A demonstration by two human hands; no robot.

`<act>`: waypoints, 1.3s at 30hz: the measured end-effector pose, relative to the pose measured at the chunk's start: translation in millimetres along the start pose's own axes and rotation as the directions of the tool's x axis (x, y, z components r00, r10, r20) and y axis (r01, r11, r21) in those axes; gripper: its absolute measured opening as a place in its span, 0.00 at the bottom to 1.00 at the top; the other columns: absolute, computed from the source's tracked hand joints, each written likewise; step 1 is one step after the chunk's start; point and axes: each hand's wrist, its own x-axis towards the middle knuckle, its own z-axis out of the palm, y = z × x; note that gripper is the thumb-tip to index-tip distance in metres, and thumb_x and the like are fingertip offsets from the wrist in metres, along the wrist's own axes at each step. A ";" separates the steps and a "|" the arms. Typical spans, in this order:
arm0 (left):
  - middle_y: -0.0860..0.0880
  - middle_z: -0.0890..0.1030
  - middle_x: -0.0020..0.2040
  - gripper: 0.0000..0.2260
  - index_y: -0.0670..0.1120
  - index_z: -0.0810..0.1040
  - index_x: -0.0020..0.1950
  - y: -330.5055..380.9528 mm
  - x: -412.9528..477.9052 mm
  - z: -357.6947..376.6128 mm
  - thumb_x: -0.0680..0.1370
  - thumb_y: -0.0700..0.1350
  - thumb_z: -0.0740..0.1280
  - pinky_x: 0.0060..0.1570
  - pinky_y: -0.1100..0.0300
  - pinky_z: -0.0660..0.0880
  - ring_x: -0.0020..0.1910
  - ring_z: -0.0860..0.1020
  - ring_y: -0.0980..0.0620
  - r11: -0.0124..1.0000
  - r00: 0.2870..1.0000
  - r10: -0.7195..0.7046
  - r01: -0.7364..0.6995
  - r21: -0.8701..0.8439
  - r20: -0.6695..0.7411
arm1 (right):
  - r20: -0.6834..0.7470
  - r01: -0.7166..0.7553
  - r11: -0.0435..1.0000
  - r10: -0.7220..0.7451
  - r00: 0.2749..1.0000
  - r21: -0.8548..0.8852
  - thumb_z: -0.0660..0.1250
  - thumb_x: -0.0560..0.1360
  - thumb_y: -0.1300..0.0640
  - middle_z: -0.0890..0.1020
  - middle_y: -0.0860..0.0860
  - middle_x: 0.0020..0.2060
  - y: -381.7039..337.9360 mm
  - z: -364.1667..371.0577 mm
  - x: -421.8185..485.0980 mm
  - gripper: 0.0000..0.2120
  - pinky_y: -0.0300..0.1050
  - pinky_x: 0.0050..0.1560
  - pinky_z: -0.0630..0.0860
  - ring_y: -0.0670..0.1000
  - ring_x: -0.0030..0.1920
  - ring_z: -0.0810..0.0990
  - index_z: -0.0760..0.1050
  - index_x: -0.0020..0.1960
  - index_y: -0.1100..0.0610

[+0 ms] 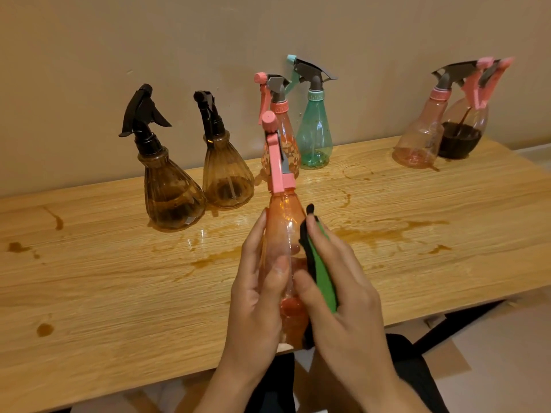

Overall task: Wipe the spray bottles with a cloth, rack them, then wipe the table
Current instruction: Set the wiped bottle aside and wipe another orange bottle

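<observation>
A person's left hand (256, 293) wraps its fingers and thumb around the belly of an orange spray bottle (284, 231) with a pink trigger head, holding it in the air over the near edge of the wooden table (119, 278), nozzle tipped away toward the beige wall (179, 40). The right hand (343, 296) pinches a green-and-black cloth (320, 269) and presses it against the bottle's right flank, thumb under the fabric and fingers curled over it. Six more bottles stand along the table's far edge. Toward the left, a large brown bottle (171, 192) and a small brown bottle (227, 174), both ribbed and black-headed, sit just beside each other. At the middle, a pink bottle (286, 135) is partly hidden behind the held bottle's head, with a teal bottle (314, 135) close on its right. Near the far right corner, a pale pink bottle (420, 141) stands in front of a dark-filled bottle (463, 135); whether the two touch cannot be told. Brown spills (372, 231) streak the tabletop, heaviest at the middle beside the hands, with scattered drops toward the left edge and a faint ring mark near the teal bottle.
</observation>
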 end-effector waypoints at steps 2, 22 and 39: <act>0.55 0.74 0.75 0.24 0.66 0.71 0.74 -0.6 0.3 -1.6 0.77 0.55 0.67 0.71 0.49 0.73 0.74 0.74 0.52 1.000 1.000 -0.005 0.004 0.018 0.012 | 0.031 -0.032 0.996 0.030 0.999 0.085 0.63 0.81 0.42 0.70 0.34 0.73 -1.6 -5.9 16.4 0.27 0.32 0.70 0.67 0.35 0.74 0.66 0.64 0.78 0.41; 0.60 0.73 0.75 0.25 0.63 0.70 0.76 0.8 0.6 0.9 0.79 0.54 0.66 0.71 0.63 0.70 0.75 0.71 0.57 0.998 0.995 0.014 -0.021 0.064 0.102 | 0.028 0.128 0.987 -0.125 0.992 -0.093 0.48 0.85 0.39 0.62 0.43 0.80 -11.3 -13.6 13.1 0.23 0.31 0.71 0.63 0.39 0.78 0.61 0.66 0.77 0.41; 0.52 0.80 0.70 0.23 0.64 0.76 0.70 3.0 -0.6 -1.4 0.74 0.58 0.73 0.59 0.60 0.79 0.69 0.79 0.49 0.995 1.000 -0.029 0.028 -0.095 -0.001 | 0.097 0.049 0.999 -0.049 0.994 -0.003 0.49 0.83 0.35 0.60 0.35 0.79 -10.5 -11.6 -2.7 0.23 0.26 0.69 0.62 0.36 0.77 0.60 0.63 0.77 0.33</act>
